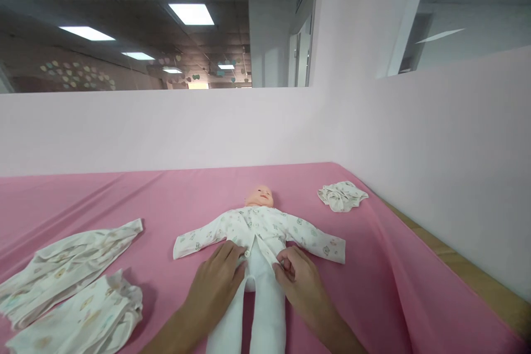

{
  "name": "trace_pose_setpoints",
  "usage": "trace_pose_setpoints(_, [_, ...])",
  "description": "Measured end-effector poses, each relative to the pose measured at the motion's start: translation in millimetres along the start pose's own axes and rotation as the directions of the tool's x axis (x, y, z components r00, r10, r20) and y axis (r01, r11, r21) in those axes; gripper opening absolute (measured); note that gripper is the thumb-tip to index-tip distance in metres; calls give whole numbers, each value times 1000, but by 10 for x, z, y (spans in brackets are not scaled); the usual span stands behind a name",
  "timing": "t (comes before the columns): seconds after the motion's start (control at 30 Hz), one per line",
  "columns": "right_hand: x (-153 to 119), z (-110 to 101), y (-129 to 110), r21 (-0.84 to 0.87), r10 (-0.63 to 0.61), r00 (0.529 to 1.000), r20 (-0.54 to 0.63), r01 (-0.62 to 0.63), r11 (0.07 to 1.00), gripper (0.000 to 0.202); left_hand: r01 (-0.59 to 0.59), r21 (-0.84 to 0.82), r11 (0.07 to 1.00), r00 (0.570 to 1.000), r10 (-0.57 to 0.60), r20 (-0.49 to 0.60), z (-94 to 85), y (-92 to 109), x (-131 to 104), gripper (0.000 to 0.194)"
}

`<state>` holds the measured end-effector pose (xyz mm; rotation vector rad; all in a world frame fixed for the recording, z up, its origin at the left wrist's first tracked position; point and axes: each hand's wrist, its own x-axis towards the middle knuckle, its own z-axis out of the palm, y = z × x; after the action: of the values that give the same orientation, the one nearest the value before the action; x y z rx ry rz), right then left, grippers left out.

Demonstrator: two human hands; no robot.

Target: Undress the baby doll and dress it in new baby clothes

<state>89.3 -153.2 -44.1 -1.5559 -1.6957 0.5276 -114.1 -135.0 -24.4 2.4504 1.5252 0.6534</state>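
A baby doll (pixel 262 196) lies face up with its head toward the wall. It wears a white patterned long-sleeved top (pixel 243 224), sleeves spread to both sides, and white leggings (pixel 269 310). The top's front is parted below the chest. At its left front edge, beside a small round snap, my left hand (pixel 218 279) pinches the cloth. My right hand (pixel 302 282) has its fingers closed on the opposite front edge of the top, near the doll's hip.
Patterned white garments (pixel 78 251) lie at the left on the pink sheet (pixel 182 191). A crumpled patterned cloth (pixel 342 196) is at the back right. A white wall (pixel 166 130) with windows stands behind, and a wooden edge (pixel 460 265) runs along the right.
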Motion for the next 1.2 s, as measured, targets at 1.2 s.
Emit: trace_pose_setpoints(1.2, [-62,380,-522,405,44,949,-312,91,910,24,-378,311,872,841,463,-279,192,-148,250,28])
